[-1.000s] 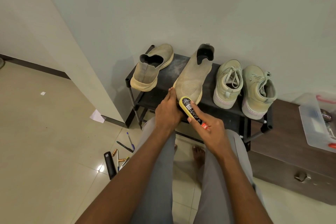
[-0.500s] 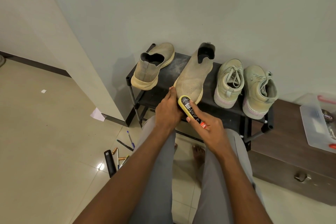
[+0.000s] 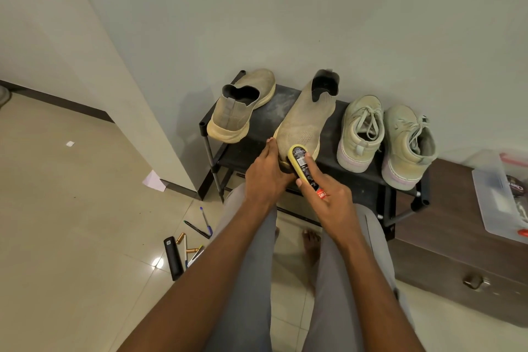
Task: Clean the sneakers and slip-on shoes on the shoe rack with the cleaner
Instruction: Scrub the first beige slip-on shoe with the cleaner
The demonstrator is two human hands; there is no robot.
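Nothing moved; R grip holds yellow cleaner on beige slip-on toe.

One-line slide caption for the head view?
Right hand presses yellow cleaner on slip-on shoe's toe; left hand steadies it.
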